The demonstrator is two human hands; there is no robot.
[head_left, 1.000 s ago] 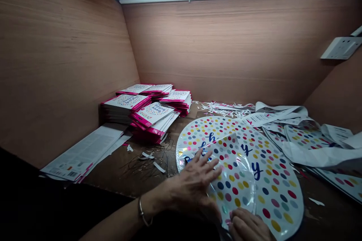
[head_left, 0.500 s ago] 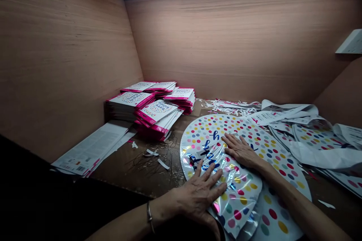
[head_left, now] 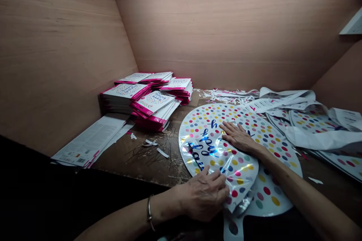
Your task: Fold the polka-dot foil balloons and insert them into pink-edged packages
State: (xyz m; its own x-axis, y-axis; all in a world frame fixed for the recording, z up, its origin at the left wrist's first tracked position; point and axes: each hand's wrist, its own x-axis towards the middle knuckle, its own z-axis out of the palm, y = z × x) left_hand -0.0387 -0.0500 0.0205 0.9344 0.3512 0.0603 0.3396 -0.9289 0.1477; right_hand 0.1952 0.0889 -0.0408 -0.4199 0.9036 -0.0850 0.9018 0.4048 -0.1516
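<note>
A flat, round foil balloon (head_left: 271, 150) with coloured dots and blue lettering lies on the bench, its tail with a hole pointing toward me. Part of the shiny foil is folded over (head_left: 237, 169) on top of it, showing upside-down blue letters. My right hand (head_left: 237, 135) lies flat on the foil near the upper end of the fold, fingers spread. At the fold's lower left edge, my left hand (head_left: 202, 194), with a metal bangle at the wrist, has its fingers curled and pinching the foil. The fingertips are partly hidden.
Stacked white and pink printed packets (head_left: 127, 96) stand at the back left, with printed card sleeves (head_left: 92, 141) in front of them. Paper scraps (head_left: 223, 96) lie along the back wall. To the right are white paper strips (head_left: 319, 135) over more dotted foil balloons (head_left: 313, 120).
My left hand has gone from flat and spread to curled on the foil's edge. The right hand stays flat on the foil. The view has tilted slightly down, showing the balloon's tail.
</note>
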